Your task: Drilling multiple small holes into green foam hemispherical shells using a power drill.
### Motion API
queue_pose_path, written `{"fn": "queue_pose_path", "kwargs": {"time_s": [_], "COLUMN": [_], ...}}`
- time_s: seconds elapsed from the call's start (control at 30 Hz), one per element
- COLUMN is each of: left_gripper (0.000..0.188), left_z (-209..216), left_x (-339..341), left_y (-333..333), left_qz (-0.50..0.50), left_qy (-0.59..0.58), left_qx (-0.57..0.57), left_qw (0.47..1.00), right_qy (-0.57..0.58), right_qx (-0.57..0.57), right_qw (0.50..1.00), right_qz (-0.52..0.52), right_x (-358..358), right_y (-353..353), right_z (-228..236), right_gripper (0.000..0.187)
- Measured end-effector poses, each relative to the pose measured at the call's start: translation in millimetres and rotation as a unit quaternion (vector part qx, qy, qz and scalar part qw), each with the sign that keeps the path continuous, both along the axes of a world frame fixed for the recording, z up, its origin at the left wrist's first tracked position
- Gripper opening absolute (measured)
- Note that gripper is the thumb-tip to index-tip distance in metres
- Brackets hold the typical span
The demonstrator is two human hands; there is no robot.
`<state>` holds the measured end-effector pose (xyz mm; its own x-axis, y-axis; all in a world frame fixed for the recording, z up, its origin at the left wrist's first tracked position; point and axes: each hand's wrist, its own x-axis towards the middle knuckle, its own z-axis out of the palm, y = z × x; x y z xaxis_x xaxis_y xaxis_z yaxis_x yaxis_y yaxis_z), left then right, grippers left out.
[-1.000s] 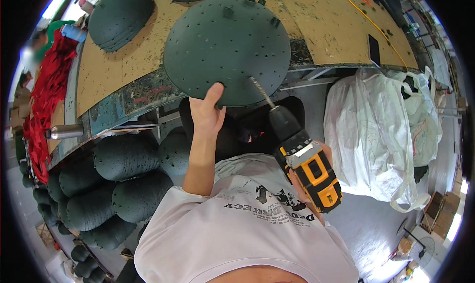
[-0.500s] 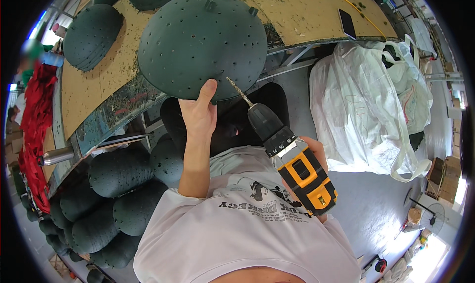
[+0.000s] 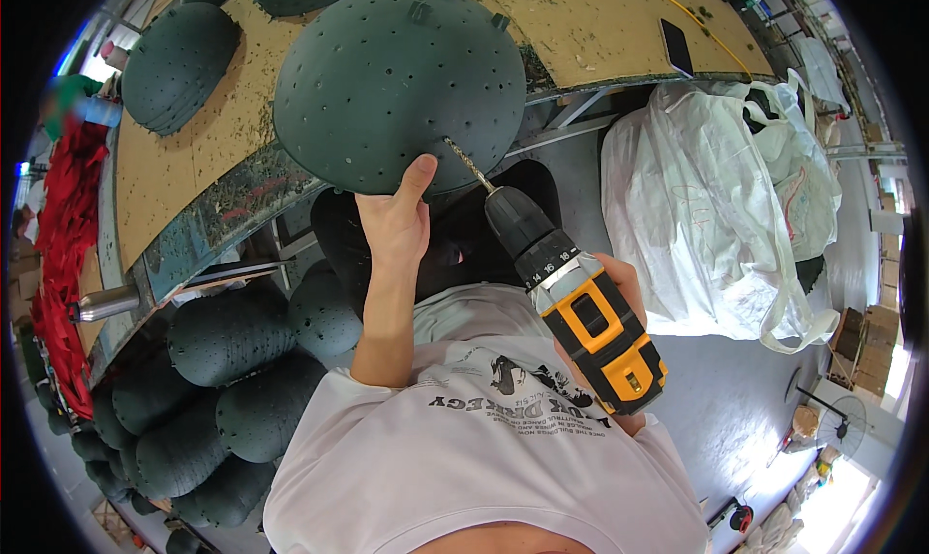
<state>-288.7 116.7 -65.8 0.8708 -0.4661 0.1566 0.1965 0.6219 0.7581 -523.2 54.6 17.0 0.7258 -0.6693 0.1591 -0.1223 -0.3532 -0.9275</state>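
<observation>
A dark green plastic dome (image 3: pixel 377 99), dotted with small holes and with short tabs at its far edge, rests partly on the table's near edge. My left hand (image 3: pixel 399 220) grips its near rim, thumb on the outer surface and the other fingers hidden beneath. In my right hand (image 3: pixel 625 285) is a yellow and black cordless drill (image 3: pixel 602 333); its body hides most of my fingers. The drill's twist bit (image 3: pixel 468 161) points up and left. Its tip is at the dome's near right surface, close to my thumb; whether it has entered cannot be told.
More green domes (image 3: pixel 182 65) sit on the tan, scrap-strewn table (image 3: pixel 610 22), and stacks of them (image 3: pixel 232 331) stand below left. A phone (image 3: pixel 676 47) lies near the table's right edge. White woven sacks (image 3: pixel 697 206) stand at right. A steel bottle (image 3: pixel 106 304) is far left.
The drill's bit tip has moved slightly up across the dome, while its body has shifted a little right. The dome and my left hand have moved slightly right together.
</observation>
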Motion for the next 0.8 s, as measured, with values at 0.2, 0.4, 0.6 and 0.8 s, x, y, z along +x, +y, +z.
{"fn": "queue_pose_path", "kwargs": {"time_s": [0.2,0.4,0.6,0.8], "left_gripper": [0.050,0.032,0.033,0.036], "left_z": [4.0,-2.8,-16.6,-12.7], "left_x": [-5.3,-24.6,-16.9,-13.2], "left_y": [-4.0,-14.0,-16.7,-12.8], "left_qz": [0.017,0.023,0.025,0.019], "left_qy": [0.003,-0.035,-0.034,-0.010], "left_qx": [-0.017,0.040,0.023,-0.003], "left_qw": [1.000,0.998,0.999,1.000], "right_qy": [0.054,0.083,0.036,-0.003], "right_qx": [0.000,-0.032,-0.070,-0.061], "right_qw": [0.998,0.995,0.994,0.995], "right_qz": [0.013,0.039,0.077,0.077], "right_x": [0.1,17.0,25.9,29.8], "right_y": [-7.2,-33.2,-47.8,-44.4], "right_z": [19.8,28.6,7.1,-0.8], "right_gripper": [0.052,0.050,0.054,0.052]}}
